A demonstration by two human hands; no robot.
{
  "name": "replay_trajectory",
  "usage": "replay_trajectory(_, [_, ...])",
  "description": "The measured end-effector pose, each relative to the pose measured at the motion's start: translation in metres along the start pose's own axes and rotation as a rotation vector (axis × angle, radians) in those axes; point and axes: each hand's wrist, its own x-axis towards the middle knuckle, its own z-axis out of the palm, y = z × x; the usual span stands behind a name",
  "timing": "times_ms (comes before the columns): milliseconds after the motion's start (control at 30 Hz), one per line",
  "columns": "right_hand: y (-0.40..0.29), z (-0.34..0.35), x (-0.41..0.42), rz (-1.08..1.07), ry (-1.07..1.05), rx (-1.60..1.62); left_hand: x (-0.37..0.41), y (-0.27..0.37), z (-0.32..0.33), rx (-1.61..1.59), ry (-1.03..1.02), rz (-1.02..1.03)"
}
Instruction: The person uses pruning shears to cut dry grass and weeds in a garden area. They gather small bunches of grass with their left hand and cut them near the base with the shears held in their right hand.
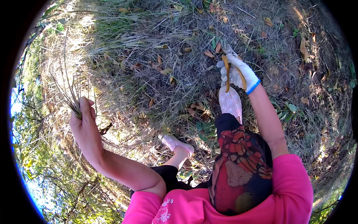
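Note:
My bare left hand (85, 123) is raised at the left, closed around a small bunch of thin dry grass stems (73, 102) that fan upward. My right hand (235, 70) wears a white knit glove with a blue cuff. It holds pruning shears (227, 74) with orange-yellow handles, low near the ground and just above the toe of my right shoe. The handles stand apart, and the metal head points up and left among grass and leaves; whether the blades are parted is hard to tell.
Long grass (120, 36) and dry fallen leaves cover the ground. My pale mesh shoes (230, 102) rest on it, one forward and one at the centre. A green leafy plant (289, 112) grows right of my forearm. Sunlit shrubs and branches (81, 193) stand at the lower left.

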Motion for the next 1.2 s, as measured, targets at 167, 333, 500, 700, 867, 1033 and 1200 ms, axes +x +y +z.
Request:
replay_trajectory(167, [0.01, 0.003, 0.014, 0.151, -0.02, -0.043, -0.002, 0.047, 0.087, -0.027, -0.514, 0.135])
replay_trajectory(333, [0.006, 0.037, 0.032, 0.178, 0.007, -0.169, 0.001, 0.037, 0.253, 0.142, -0.741, 0.4])
replay_trajectory(500, [-0.002, 0.037, 0.04, 0.284, -0.024, -0.132, 0.054, 0.004, 0.324, 0.47, -0.53, 0.575])
replay_trajectory(700, [-0.002, 0.026, 0.045, 0.25, -0.042, -0.021, 0.059, -0.004, 0.323, 0.514, -0.619, 0.422])
replay_trajectory(867, [-0.014, 0.043, 0.052, 0.28, -0.026, -0.173, 0.061, -0.003, 0.329, 0.627, -0.508, 0.346])
replay_trajectory(1033, [-0.031, 0.053, 0.047, 0.253, 0.043, -0.216, 0.056, 0.001, 0.329, 0.538, -0.47, 0.296])
replay_trajectory(1200, [-0.037, 0.052, 0.053, 0.265, -0.019, -0.192, 0.066, -0.02, 0.336, 0.367, -0.43, 0.269])
